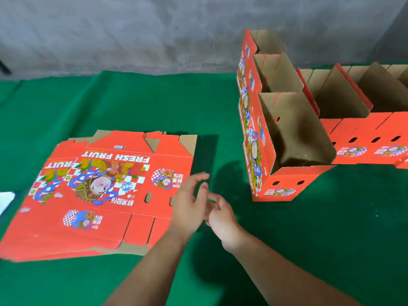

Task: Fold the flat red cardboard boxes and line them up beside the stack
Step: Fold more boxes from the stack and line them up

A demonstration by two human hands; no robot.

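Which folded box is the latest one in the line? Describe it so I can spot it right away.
On the green table cover, find the row of open red boxes running from the grey wall toward the camera at right. The nearest folded box ends that row; it alone shows its short end panel, with two holes above a round logo.

Stack of flat red boxes (106, 191) at left; folded open-top boxes (293, 138) lined up at right.

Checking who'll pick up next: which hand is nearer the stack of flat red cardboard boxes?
Left. The left hand hovers over the stack of flat red cardboard boxes at its right edge; the right hand is beside it, over green cloth.
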